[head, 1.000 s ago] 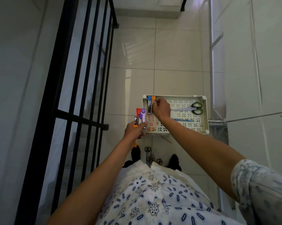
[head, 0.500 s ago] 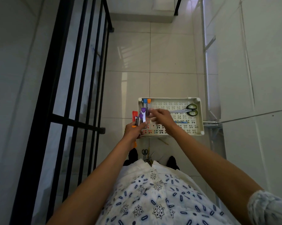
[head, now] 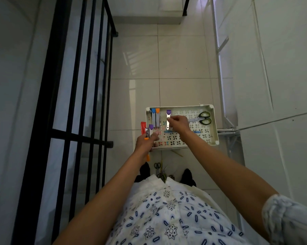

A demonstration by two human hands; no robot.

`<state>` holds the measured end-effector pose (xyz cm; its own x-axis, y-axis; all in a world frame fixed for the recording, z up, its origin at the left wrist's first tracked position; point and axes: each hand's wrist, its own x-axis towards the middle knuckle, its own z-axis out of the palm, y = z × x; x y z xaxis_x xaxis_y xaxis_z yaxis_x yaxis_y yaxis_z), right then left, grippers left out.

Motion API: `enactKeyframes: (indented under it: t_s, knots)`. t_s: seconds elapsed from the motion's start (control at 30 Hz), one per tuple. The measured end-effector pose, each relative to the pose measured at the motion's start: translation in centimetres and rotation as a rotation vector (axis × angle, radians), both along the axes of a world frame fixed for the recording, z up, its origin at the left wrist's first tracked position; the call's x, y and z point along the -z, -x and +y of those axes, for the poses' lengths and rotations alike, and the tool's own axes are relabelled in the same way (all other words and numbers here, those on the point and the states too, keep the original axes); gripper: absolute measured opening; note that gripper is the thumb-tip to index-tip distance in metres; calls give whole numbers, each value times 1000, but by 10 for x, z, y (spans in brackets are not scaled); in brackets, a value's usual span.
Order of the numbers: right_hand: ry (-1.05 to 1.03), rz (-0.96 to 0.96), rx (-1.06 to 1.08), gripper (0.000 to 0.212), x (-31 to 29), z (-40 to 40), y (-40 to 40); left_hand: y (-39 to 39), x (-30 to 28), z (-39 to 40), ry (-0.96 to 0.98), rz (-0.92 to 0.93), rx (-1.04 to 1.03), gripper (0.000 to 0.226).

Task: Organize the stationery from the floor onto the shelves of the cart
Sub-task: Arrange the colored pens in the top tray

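Note:
The cart's white perforated top shelf (head: 213,129) lies below me. My right hand (head: 179,123) pinches a purple-capped metal stapler (head: 168,121) over the shelf's left half. Two more staplers, blue-capped and orange-capped (head: 155,118), lie side by side at the shelf's far left. My left hand (head: 146,141) hovers at the shelf's left edge and grips a bundle: a purple-capped stapler (head: 150,129), a red piece (head: 143,128) and an orange-handled item (head: 147,157). Green-handled scissors (head: 204,117) and a blue pen (head: 168,131) lie on the shelf.
A black stair railing (head: 82,85) runs along the left. A white metal rack (head: 223,85) and wall stand to the right. On the tiled floor between my feet lie small scissors (head: 157,165) and several thin stationery items (head: 164,175).
My right hand took a purple-capped stapler from the left hand's bundle and carried it out over the shelf. The left hand stayed at the shelf's left edge.

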<state>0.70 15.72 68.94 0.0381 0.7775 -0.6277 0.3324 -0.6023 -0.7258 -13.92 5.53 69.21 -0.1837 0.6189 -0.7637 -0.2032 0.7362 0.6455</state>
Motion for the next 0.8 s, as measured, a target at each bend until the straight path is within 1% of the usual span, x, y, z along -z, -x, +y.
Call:
enactKeyframes:
  t_s: [0.13, 0.2, 0.33, 0.43, 0.5, 0.63, 0.73, 0.8]
  knots:
    - [22, -46, -9, 32, 2, 8, 14, 3, -1, -2, 39, 10, -26, 34]
    - [2, -64, -20, 30, 1, 9, 20, 5, -2, -2, 32, 19, -23, 37]
    - [-47, -108, -107, 30, 2, 9, 28, 8, -4, -2, 16, 41, 10, 39]
    - [-88, -156, -102, 32, 3, 8, 31, 8, -6, -1, 7, 32, 32, 38]
    - [-127, -189, -87, 29, 3, 7, 32, 8, -7, 1, 12, 42, 44, 39]
    - [-160, -220, -93, 25, 1, 7, 30, 7, -6, 4, 10, 41, 71, 36]
    - [-182, -227, -110, 27, 0, 7, 25, 9, -2, 8, 4, 30, 74, 27]
    - [-203, -210, -85, 24, 0, 6, 19, 10, 0, 12, -7, -8, 70, 22]
